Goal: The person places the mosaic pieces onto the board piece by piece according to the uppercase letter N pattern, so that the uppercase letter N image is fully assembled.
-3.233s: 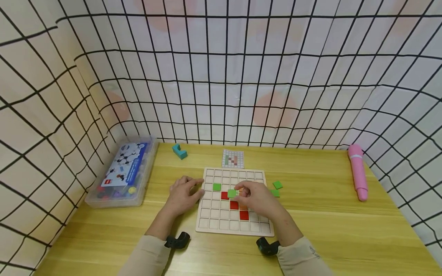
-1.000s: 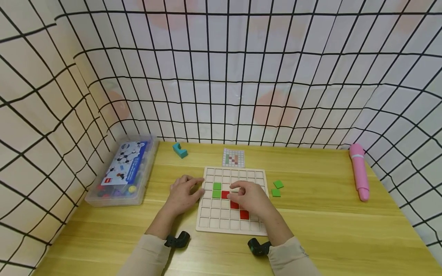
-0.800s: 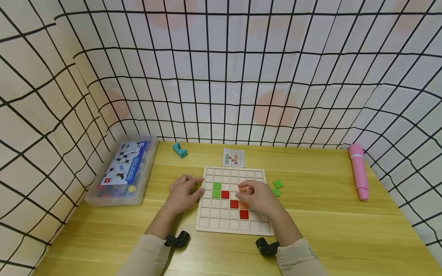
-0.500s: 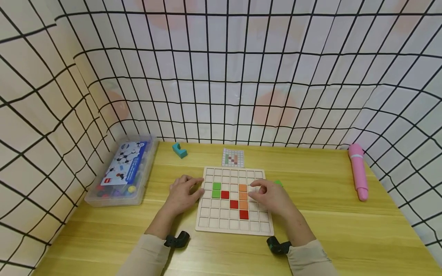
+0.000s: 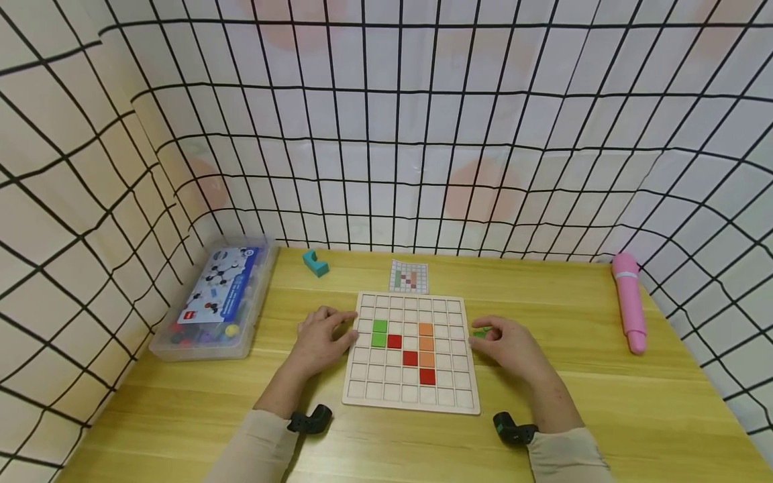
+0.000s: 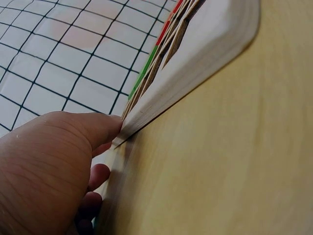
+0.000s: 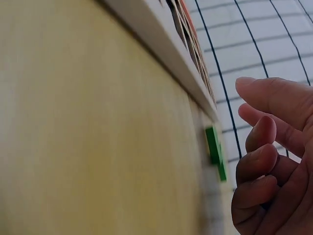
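Observation:
A wooden grid board (image 5: 374,390) lies on the table with two green tiles (image 5: 379,326), several red tiles (image 5: 410,358) and several orange tiles (image 5: 425,343) in its squares. At its left edge rests my left hand (image 5: 320,342), thumb and forefinger tips touching the rim. My right hand (image 5: 510,345) hovers just off the right edge, thumb and forefinger apart with nothing between them. Beneath those fingers are loose green tiles (image 5: 480,333), partly hidden in the head view. The right wrist view shows two green tiles (image 7: 212,145) on the table, beyond the board's corner.
Behind the board lies a small printed pattern card (image 5: 408,277). A teal angled block (image 5: 315,263) is at the back left, near a clear plastic case (image 5: 211,295). On the far right lies a pink cylinder (image 5: 629,302). Gridded cloth (image 5: 410,154) encloses the table's back and sides.
The green tile that my right hand held now sits in the board below the first green one. That hand let go and moved right, over the loose green tiles. My left hand stayed put.

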Demonstrator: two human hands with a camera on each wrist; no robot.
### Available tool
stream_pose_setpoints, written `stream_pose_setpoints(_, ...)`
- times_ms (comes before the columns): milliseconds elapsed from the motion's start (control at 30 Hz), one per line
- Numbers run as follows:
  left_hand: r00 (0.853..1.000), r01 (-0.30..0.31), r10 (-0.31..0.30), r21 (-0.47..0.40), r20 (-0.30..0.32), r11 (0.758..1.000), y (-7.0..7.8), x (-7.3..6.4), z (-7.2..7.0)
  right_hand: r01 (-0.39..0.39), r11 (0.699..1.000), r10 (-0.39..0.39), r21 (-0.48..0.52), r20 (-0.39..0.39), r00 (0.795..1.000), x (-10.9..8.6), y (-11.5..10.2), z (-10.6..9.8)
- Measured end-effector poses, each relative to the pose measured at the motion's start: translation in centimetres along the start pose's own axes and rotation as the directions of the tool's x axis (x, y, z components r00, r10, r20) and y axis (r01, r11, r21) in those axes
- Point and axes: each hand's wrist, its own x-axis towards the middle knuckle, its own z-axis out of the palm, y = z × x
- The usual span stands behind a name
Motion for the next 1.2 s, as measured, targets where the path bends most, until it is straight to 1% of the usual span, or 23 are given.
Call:
stream_pose_setpoints(200, 1.000, -0.024, 0.024, -0.004, -0.019, 1.000, 0.0, 0.0, -0.1, -0.011, 0.999, 0.011, 0.039, 0.006, 1.000, -0.1, 1.7, -0.9)
stream_pose_setpoints(367, 1.000, -0.025, 0.025, -0.006, -0.012, 1.000, 0.1, -0.1, -0.2, -0.032, 0.999, 0.032, 0.020, 0.010, 0.999, -0.3, 2.3, -1.2)
stream_pose_setpoints(533, 1.000, -0.027, 0.027, -0.012, -0.012, 1.000, 0.2, -0.1, -0.2, -0.033, 0.999, 0.033, 0.001, 0.008, 0.999, -0.5, 2.4, -1.2)
stream_pose_setpoints(667, 1.000, -0.016, 0.016, -0.010, -0.004, 1.000, 0.1, -0.1, -0.2, -0.026, 1.000, 0.026, -0.004, 0.000, 1.000, -0.5, 2.4, -1.1)
stream_pose_setpoints(933, 1.000, -0.027, 0.027, 0.001, -0.017, 1.000, 0.2, 0.0, -0.2, -0.037, 0.999, 0.037, 0.011, 0.001, 0.999, -0.5, 2.2, -1.2)
stream_pose_setpoints(1200, 0.999, -0.029, 0.029, 0.004, -0.022, 1.000, 0.2, 0.0, -0.2, -0.029, 1.000, 0.029, -0.004, 0.001, 1.000, -0.5, 2.4, -1.0)
